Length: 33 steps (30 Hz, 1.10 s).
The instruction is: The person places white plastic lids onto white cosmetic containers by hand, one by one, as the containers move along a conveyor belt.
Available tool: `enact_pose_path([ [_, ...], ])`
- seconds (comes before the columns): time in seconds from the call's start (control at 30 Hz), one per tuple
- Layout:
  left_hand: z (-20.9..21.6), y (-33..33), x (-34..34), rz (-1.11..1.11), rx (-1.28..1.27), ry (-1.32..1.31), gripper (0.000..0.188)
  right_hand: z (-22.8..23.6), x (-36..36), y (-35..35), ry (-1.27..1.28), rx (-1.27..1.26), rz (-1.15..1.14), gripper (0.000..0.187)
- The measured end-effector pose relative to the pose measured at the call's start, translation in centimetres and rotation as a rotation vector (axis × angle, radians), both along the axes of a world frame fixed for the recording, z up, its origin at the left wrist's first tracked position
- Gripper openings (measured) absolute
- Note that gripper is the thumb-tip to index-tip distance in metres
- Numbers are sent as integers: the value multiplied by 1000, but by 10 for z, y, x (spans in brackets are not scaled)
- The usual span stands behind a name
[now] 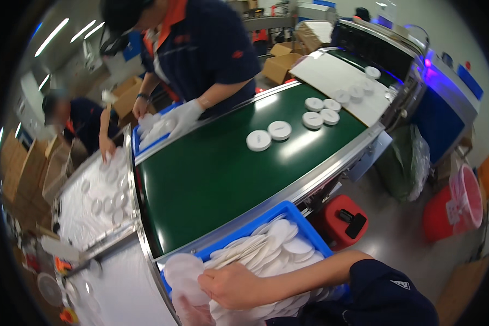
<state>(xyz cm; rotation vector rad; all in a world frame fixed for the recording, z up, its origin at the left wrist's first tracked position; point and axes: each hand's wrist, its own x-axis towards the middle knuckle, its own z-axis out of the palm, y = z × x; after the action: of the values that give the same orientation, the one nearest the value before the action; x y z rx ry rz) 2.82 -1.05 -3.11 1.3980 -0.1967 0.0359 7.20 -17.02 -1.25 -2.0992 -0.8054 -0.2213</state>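
Sitting nearest, my left hand [193,313] is half veiled, so I cannot tell its grip; my right hand [234,285] pinches a white disc [183,270], best lightly against creasing, over the blue tray's [313,232] left end; the green belt [212,190] lies beyond.

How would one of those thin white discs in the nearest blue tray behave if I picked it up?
A white disc would probably feel light, as it looks thin. It might slide easily, since the pile lies in overlapping, slanting layers in the blue tray. On edge, its round outline could let it roll.
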Motion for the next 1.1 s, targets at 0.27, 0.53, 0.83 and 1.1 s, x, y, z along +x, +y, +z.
enact_pose_path([
  [0.27, 68, -76, 10, 318, -28, 388, 33, 11, 11, -36, -5, 120, -152, 12],
  [0.53, 46, -63, 25, 161, 1181, -610, 27, 10, 15, -54, 167, -29, -207, 21],
  [0.83, 44, -76, 20, 153, 765, -75, 26, -9, 29, -52, 69, -100, 118, 40],
  [1.1, -34, 115, 36, 522, 519, 73, 28, -62, 212, -237, -128, 72, -706, 35],
])
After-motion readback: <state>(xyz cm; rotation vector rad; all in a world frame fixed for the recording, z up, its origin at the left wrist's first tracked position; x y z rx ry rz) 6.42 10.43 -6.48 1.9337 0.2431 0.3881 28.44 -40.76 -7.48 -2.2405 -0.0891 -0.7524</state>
